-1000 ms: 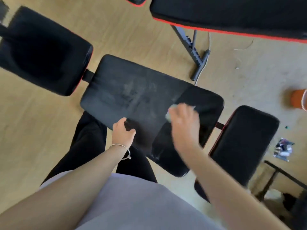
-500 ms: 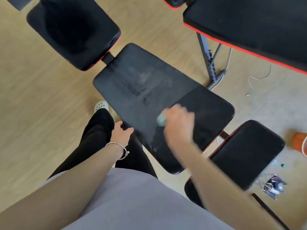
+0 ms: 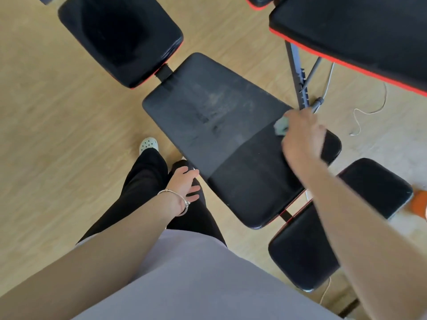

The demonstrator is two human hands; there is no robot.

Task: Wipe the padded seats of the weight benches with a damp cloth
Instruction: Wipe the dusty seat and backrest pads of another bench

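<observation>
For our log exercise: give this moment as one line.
right hand holds cloth on bench pad | left hand open, idle | pad partly dusty

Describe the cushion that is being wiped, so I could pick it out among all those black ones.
Find the weight bench running diagonally across the wooden floor. Its long middle pad lies between the smaller upper-left pad and lower-right pad, and the right hand holds a pale cloth at its far edge. Alone among its neighbours, it is half dusty grey, half wiped dark.

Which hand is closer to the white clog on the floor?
Left. The left hand hangs just right of the white clog; the right hand holds the cloth across the bench pad.
</observation>
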